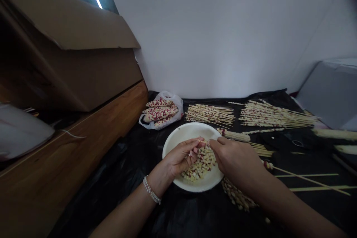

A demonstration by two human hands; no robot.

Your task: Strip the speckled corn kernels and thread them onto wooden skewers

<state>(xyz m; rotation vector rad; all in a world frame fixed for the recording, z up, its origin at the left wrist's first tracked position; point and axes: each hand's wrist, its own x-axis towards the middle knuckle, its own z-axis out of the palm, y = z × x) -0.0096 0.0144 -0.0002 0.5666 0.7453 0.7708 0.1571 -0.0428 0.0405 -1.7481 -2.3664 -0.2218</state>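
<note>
From the head view, low centre of the frame, the left hand [180, 157] pinches a thin bamboo skewer [203, 141] between thumb and fingertips; its long axis runs roughly side to side above the white bowl [192, 130]; the right hand [234, 158] sits just beside it, fingers curled toward the skewer's right end, though the dim view hides whether they grip it; loose corn kernels [199, 164] lie below in the bowl; kernel-threaded skewers [276, 114] lie upper right, beyond it.
</note>
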